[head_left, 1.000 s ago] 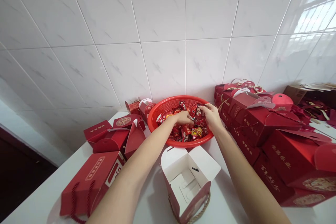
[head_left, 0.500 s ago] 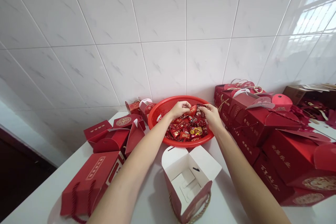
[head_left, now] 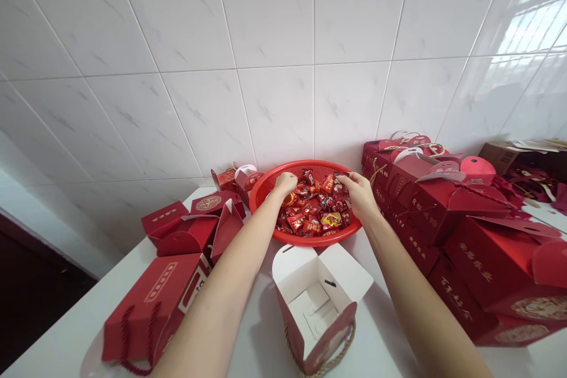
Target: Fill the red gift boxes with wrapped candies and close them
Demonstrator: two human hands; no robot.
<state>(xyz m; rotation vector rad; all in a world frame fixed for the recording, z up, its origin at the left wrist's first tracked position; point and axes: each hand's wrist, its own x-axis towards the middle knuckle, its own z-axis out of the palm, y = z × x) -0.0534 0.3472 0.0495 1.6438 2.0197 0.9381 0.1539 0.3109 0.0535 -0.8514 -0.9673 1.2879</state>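
Observation:
A red plastic basket stands against the wall, holding a heap of wrapped candies, mostly red with some dark ones and a yellow one. Over the basket's left side, my left hand is closed with its fingertips turned down and hidden; what they hold cannot be made out. At the right side, my right hand pinches a dark red wrapped candy between thumb and fingers. In front of the basket, between my forearms, is an open gift box with a white inside, flaps spread and a rope handle.
Stacked red gift boxes with gold lettering line the right side. More red boxes stand on the left, one with a dark red cord handle. A brown carton is at the far right. White tiles back the table.
My left hand has moved left within the basket, away from the red candy near its fingers. The right hand has shifted slightly right, with the dark red candy at its fingertips.

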